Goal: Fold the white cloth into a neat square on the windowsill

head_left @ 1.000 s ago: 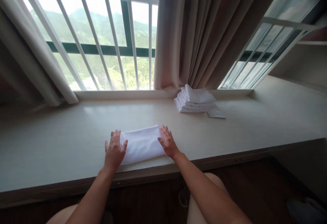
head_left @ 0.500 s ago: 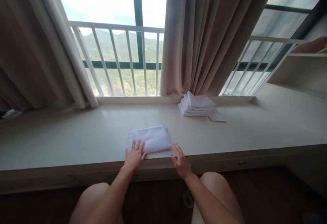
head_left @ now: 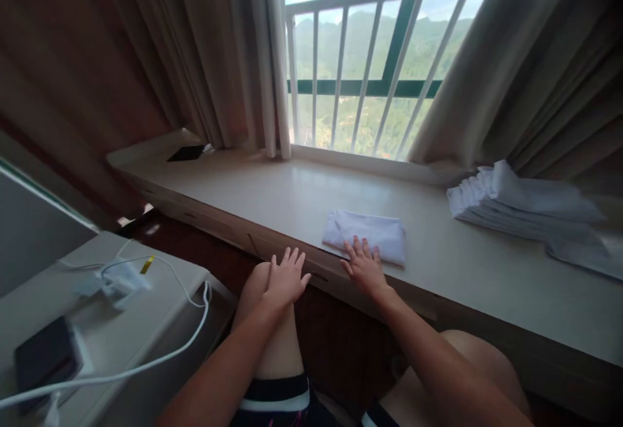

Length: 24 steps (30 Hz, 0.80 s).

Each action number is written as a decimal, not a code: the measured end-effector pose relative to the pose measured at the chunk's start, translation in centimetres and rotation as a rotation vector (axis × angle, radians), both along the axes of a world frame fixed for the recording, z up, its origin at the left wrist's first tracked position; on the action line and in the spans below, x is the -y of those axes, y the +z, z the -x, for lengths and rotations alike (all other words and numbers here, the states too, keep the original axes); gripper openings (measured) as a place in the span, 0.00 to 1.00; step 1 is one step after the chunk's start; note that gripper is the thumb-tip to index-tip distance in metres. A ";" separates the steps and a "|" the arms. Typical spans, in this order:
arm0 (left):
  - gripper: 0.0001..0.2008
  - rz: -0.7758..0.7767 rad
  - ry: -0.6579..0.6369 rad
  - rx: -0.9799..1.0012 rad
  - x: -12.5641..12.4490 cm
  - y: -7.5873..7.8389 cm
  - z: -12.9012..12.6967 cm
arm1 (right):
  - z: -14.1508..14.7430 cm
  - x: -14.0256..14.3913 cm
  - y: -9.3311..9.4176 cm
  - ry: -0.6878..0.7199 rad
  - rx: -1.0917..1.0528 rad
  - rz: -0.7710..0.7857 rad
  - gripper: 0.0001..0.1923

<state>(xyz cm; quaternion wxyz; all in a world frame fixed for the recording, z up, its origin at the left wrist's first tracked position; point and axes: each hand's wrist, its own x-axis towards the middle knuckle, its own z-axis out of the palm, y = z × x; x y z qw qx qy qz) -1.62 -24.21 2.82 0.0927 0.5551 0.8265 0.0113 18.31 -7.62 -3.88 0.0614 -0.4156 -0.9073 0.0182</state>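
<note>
Head view: right hand [head_left: 364, 270] flat on unlabelled folded cloth [head_left: 367, 235]; left hand [head_left: 286, 279] released, empty.

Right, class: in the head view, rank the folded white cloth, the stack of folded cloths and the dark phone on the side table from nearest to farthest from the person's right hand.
From the right hand:
1. Folded white cloth, under the fingertips at the ledge's front edge.
2. Stack of folded cloths, far right by the curtain.
3. Dark phone, far left on the side table.
</note>
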 end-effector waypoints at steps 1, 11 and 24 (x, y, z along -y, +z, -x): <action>0.33 -0.018 0.019 0.001 1.2 0.3 0.1 | 0.4 0.1 -0.2 0.004 0.039 0.010 0.36; 0.33 -0.082 0.252 0.062 7.4 0.8 1.4 | 4.8 -1.5 -2.4 0.057 0.050 -0.066 0.41; 0.29 -0.128 0.288 -0.028 5.5 0.3 -0.1 | 8.6 -1.9 -2.2 0.137 0.046 -0.106 0.39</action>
